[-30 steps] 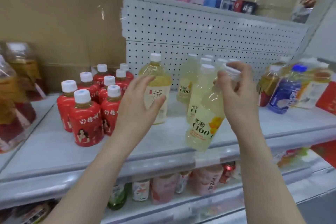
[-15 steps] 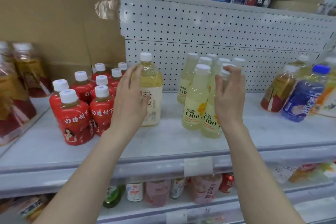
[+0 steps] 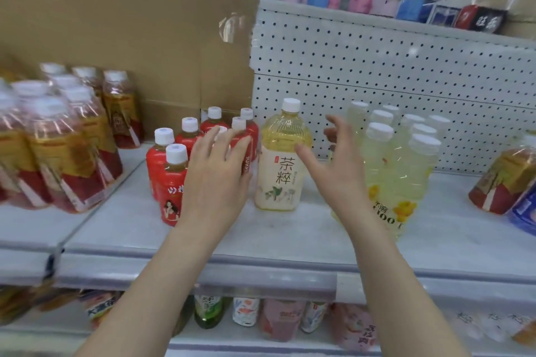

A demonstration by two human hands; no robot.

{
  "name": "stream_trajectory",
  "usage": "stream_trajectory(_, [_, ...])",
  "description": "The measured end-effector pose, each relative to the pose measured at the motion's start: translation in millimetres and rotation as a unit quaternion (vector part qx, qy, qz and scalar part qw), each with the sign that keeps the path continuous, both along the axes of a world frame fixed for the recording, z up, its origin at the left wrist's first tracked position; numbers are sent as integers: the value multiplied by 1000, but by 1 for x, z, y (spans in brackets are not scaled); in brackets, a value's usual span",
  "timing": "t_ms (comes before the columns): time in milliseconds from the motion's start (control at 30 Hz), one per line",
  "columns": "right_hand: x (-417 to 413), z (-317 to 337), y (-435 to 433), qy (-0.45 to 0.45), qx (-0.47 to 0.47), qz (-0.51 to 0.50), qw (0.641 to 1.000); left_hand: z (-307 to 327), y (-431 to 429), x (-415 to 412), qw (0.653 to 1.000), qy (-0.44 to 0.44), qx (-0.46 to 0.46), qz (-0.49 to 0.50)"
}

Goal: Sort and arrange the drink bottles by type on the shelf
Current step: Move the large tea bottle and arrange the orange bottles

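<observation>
Tea bottle, the large one with the white cap and cream label, stands upright and alone near the middle of the shelf, set back from its front edge. Neither hand holds it. The left hand is spread flat with straight fingers just to its left. The right hand is wide open with splayed fingers just to its right. Whether either touches the bottle cannot be told.

It looks full, so I judge it heavy for one hand. The thin plastic wall would dent under a hard squeeze, and the smooth label may slip. The ribbed shoulder above the label, or both palms on its sides, seems the safest hold, rather than the narrow cap.

The red bottles stand in a tight cluster just left of it, behind the left hand's fingers. A careless sweep there could topple them. The pale yellow bottles are packed just behind the right hand and are likewise easy to knock.

Behind these are a cardboard sheet on the left and the pegboard on the right. Shrink-wrapped packs fill the shelf's left end. More bottles lie at its right edge, well apart. The way forward to the front edge looks open.
</observation>
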State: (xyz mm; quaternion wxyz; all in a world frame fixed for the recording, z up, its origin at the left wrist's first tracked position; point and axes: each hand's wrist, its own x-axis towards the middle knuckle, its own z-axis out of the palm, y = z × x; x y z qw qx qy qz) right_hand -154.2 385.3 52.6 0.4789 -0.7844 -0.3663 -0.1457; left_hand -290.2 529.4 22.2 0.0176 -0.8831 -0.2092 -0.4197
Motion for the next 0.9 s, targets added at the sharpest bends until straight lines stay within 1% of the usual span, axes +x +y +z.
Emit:
stream_trajectory(67, [5,0,21,144,-26,65,987,-5,7,-9,999,38,-16,4])
stream_trajectory(100, [9,-4,28,192,-26,98,976,-8,10,-11,998,54,-19,0])
stream_trajectory(167, [17,-13,35,243,-10,135,960,-17,14,-14,997,82,-10,-4])
stream_trajectory(200, [18,-17,35,258,3,137,957,-20,16,-15,996,89,1,-3])
stream_trajectory(300, [10,-28,32,258,46,98,960,-28,21,-14,996,83,26,-9])
stream_trajectory(400, [-10,-34,23,219,88,36,971,-30,24,-14,996,75,40,-18])
stream_trajectory(533, [-38,-31,0,177,122,-24,976,-30,26,-15,996,75,25,-35])
stream_trajectory(633, [-59,-26,-27,195,180,-40,963,-27,21,-18,996,67,-16,-56])
stream_trajectory(767, [-81,-19,-67,226,261,-62,936,-27,5,-22,991,9,-68,-111])
stream_trajectory(900, [-87,-18,-120,229,290,-102,923,-25,-25,-18,975,-54,-107,-187])
